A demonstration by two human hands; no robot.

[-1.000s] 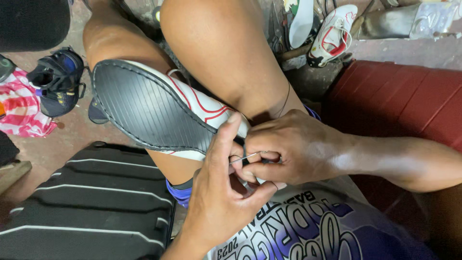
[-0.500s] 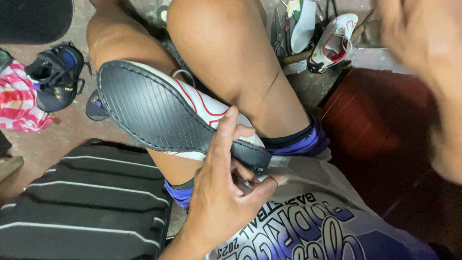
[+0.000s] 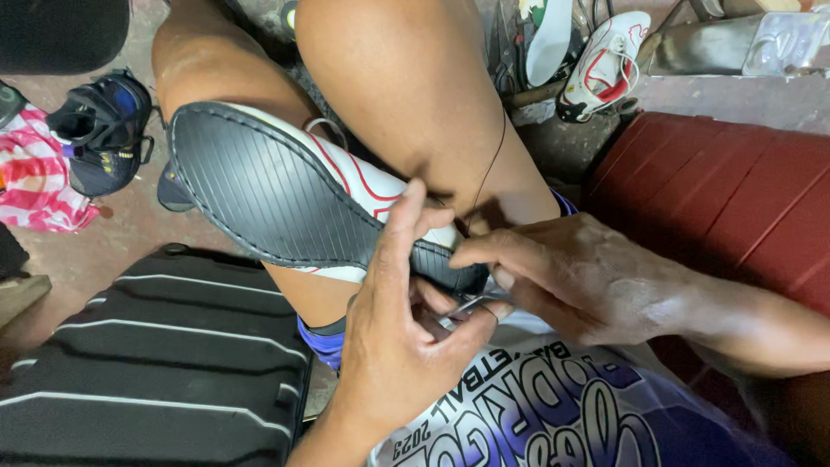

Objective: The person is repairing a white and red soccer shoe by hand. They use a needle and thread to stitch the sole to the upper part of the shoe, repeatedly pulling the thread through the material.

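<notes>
A white shoe with red lines and a dark ribbed sole (image 3: 268, 199) lies sole-up across my bare knees. My left hand (image 3: 406, 320) grips its near end, thumb stretched up along the edge of the sole. My right hand (image 3: 571, 277) comes in from the right and pinches a thin metal needle (image 3: 471, 304) at that same end, its fingers touching the sole's edge. A dark thread (image 3: 494, 164) runs up from there over my right knee. The needle's tip is hidden between the fingers.
A black ribbed case (image 3: 156, 363) lies at lower left, a red ribbed surface (image 3: 735, 190) at right. On the floor are a dark sneaker (image 3: 104, 130), a pink and white cloth (image 3: 35, 182), a white and red shoe (image 3: 605, 65) and a pale insole (image 3: 549, 39).
My right hand rose away to the upper right half a second ago and has come back down to the shoe's near end. My left hand has kept its grip.
</notes>
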